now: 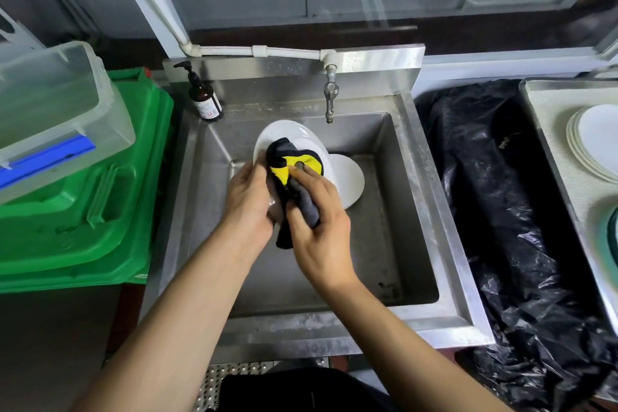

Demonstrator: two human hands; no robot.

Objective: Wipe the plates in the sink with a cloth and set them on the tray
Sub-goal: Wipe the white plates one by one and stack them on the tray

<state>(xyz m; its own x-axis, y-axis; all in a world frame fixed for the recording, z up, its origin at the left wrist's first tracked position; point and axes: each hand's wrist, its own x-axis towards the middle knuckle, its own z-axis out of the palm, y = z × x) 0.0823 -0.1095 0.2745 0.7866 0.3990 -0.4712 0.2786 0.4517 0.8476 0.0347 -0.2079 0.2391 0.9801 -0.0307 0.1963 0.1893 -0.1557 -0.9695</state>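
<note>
Over the steel sink [411, 184] my left hand [249, 204] grips the near edge of a white plate [284, 132], which is tilted up. My right hand [317, 221] holds a grey, black and yellow cloth [294, 170] and presses it against the plate's face. A second white plate [349, 181] lies in the sink behind and to the right, partly hidden. At the right edge a metal tray [548, 117] carries a stack of white plates [592, 140].
A tap [331, 97] hangs over the back of the sink, with a brown pump bottle [204, 99] at its left corner. A green bin [83, 211] with a clear box [50, 104] on top stands left. A black plastic bag [495, 194] fills the gap to the tray.
</note>
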